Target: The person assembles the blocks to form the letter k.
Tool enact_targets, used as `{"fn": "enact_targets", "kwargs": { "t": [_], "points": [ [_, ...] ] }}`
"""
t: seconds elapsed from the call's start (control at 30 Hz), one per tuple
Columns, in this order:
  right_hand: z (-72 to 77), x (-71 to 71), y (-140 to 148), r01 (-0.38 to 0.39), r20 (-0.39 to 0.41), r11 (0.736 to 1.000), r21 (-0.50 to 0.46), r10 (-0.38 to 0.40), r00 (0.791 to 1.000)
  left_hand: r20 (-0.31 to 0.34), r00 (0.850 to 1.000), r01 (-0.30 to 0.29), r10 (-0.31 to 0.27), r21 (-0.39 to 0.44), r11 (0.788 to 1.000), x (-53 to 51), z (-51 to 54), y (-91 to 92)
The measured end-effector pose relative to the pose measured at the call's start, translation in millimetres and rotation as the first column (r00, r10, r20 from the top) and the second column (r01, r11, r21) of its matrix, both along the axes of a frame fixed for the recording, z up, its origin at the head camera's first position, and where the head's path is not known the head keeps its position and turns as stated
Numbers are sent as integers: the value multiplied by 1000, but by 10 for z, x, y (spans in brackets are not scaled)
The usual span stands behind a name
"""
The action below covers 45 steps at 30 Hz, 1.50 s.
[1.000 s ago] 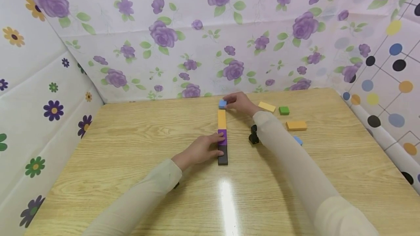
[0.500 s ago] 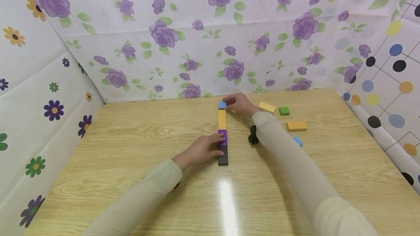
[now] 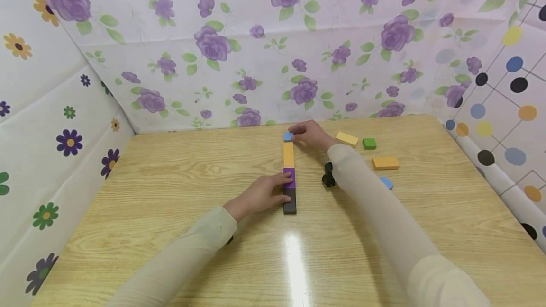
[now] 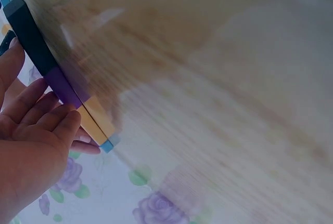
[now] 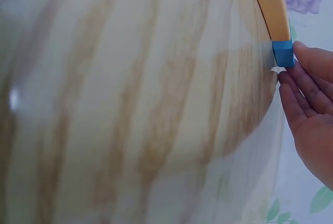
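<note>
A row of blocks runs away from me in the head view: a black block [image 3: 289, 205] nearest, then a purple block [image 3: 292, 185], an orange block [image 3: 288, 154] and a small blue block [image 3: 288, 136] at the far end. My left hand [image 3: 260, 194] rests against the row's left side, fingertips on the purple block and thumb on the black one. At the far end my right hand [image 3: 311, 134] holds the blue block between thumb and fingers. In the right wrist view the blue block [image 5: 283, 53] meets the end of the orange block [image 5: 273, 8].
Right of the row lie a pale yellow block [image 3: 347, 139], a green block [image 3: 369, 143], an orange-yellow block [image 3: 385, 163] and a blue block [image 3: 386, 183], partly behind the right sleeve. A black wrist device [image 3: 328, 176] shows by that sleeve. Flowered cloth [image 3: 256, 60] stands behind the table.
The blue block at the far end has been straightened and shifted slightly left into line with the row. My left hand has stayed in place.
</note>
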State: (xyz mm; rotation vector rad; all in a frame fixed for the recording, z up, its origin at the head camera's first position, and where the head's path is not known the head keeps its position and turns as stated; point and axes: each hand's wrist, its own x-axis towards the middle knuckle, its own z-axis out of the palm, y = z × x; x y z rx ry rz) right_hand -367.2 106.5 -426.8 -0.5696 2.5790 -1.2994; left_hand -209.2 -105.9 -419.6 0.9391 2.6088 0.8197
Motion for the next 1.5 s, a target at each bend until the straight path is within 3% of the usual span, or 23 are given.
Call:
{"fn": "enact_targets", "kwargs": {
  "t": [0.3, 0.53, 1.5],
  "points": [
    [11, 9, -15, 23, -5, 999, 40, -22, 1000, 11, 1000, -4, 4, -4, 1000, -1, 13, 9],
    [59, 58, -22, 28, 23, 999, 24, -28, 999, 18, 1000, -3, 4, -29, 1000, -10, 4, 6],
    [59, 60, -15, 5, 33, 1000, 17, -6, 999, 6, 1000, -2, 2, -1, 1000, -11, -16, 11]
  ]
}}
